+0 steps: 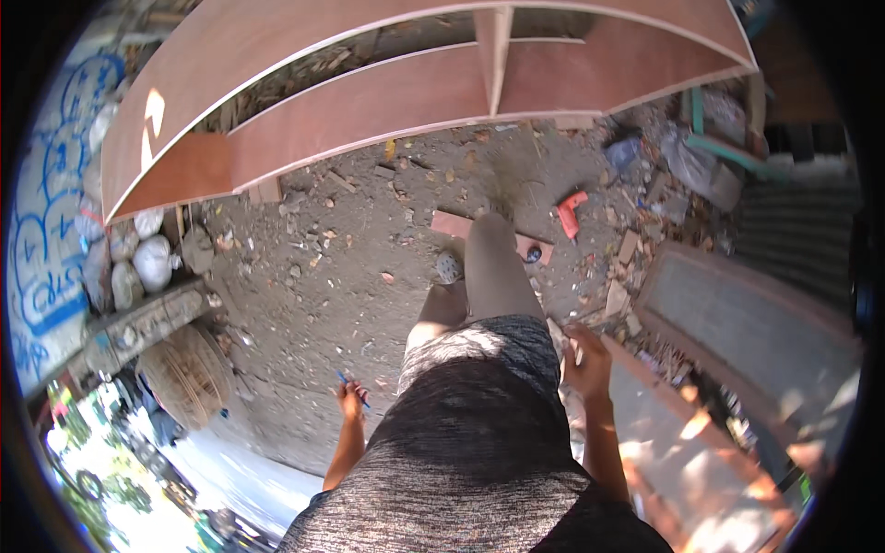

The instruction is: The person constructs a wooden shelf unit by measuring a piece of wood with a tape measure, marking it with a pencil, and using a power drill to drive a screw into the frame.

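Note:
My left hand (349,400) hangs low beside my left leg, its fingers closed around a thin blue pen (365,400). My right hand (587,361) is down by my right hip, fingers loosely bent and apart, with nothing seen in it. In front of me lies a large reddish-brown plywood cabinet frame (359,99) with pale edges and an upright divider (493,57). A short reddish board (451,224) is on the ground at my feet, partly hidden by my leg. To its right rests a red-orange power drill (570,214).
White sacks (152,263) stand by a painted wall (57,212) at left, near a round woven basket (187,373). On the right are a framed panel (737,304), plastic bags (701,166) and wood scraps (618,297). Leaves and debris litter the dirt ground (304,323).

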